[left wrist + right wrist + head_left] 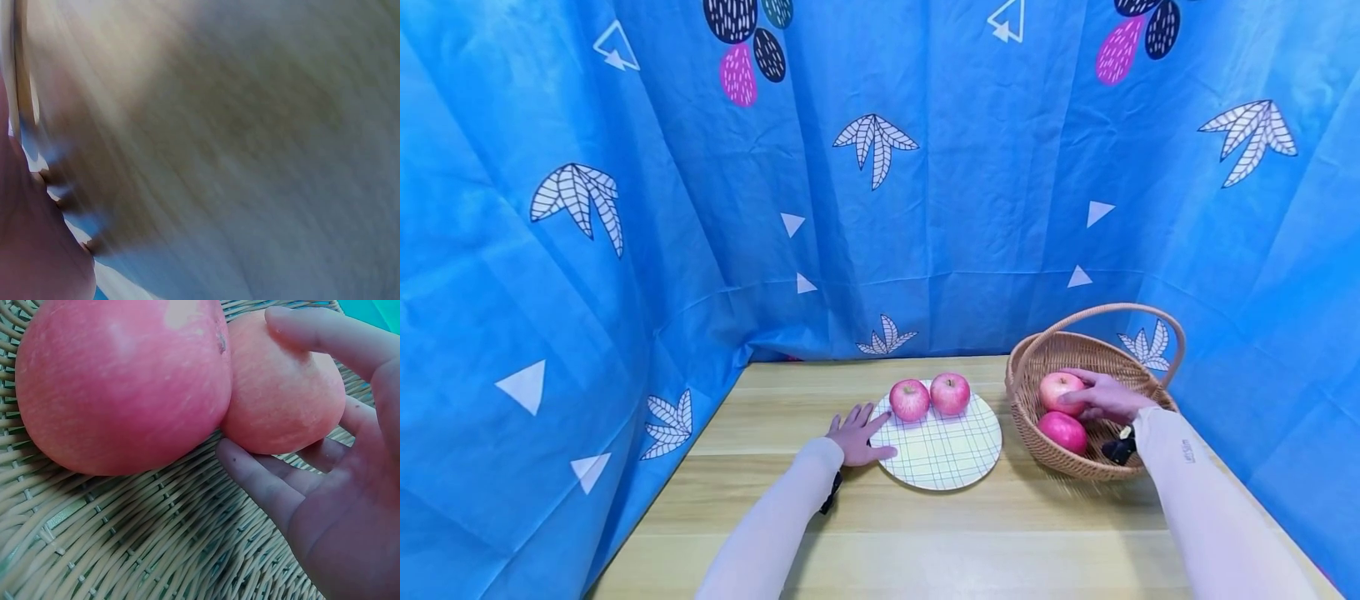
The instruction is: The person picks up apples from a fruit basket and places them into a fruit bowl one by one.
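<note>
Two arms in pale sleeves reach out from the bottom of the head view over a light wooden table [925, 533].

On the left side, the left hand [855, 435] lies flat on the table with its fingers straight and spread apart. The fingertips touch the left edge of a round white plate with thin green and blue check lines [951, 454]. This hand holds nothing. The left wrist view is too blurry to show more than a bit of skin and some wood.

Two red apples sit side by side on the far part of the plate. The left plate apple [909, 400] and the right plate apple [950, 393] are touching each other.

To the right of the plate stands a round woven basket with a tall looped handle [1067, 467]. The plate and basket are just beside each other. Two more apples lie inside, touching. The right hand [1105, 397] is in the basket, with its fingers curled around the paler pink apple [287, 394] at the back. In the right wrist view, one finger lies over its top and others come up from below. The darker red apple [122, 384] lies in front, nearer the person, and the hand does not hold it.

A blue cloth with white leaves and triangles [625, 208] hangs all around the table.
</note>
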### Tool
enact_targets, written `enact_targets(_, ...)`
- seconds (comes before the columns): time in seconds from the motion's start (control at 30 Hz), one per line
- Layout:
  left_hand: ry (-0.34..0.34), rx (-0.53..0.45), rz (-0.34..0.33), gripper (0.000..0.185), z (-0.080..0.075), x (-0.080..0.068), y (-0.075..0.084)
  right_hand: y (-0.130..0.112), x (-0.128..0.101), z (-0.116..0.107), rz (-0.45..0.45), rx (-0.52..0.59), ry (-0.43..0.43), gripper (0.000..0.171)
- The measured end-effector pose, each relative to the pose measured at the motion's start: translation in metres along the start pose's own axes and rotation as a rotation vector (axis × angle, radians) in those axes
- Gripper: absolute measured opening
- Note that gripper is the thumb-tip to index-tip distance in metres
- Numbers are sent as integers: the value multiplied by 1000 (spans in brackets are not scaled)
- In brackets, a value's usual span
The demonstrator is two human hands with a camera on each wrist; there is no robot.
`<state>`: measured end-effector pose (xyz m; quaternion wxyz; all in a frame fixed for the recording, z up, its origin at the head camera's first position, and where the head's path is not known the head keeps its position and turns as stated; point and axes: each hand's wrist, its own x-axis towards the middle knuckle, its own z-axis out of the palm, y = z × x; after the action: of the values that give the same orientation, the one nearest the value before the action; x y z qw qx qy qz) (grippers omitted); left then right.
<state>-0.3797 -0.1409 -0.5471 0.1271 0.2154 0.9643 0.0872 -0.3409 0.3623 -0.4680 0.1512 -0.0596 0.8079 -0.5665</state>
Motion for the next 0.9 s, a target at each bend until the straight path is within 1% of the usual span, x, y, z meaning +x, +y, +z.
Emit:
enact_targets(0.23, -9, -13, -16, 94, 0, 1, 1, -4, -3, -2, -14, 3, 2, 82)
enact_targets(0.53, -13, 4, -18, 95, 0, 0, 1, -12, -9, -5, -58, 35, -50, 79)
enact_targets(0.77, -10, -4, -5, 91, -5, -6, 6, -20, -13, -6, -125, 55, -42, 74)
enact_targets(0.9, -6, -19, 0, 93, -5, -6, 5, -22, -15, -8, -124, 56, -30, 74)
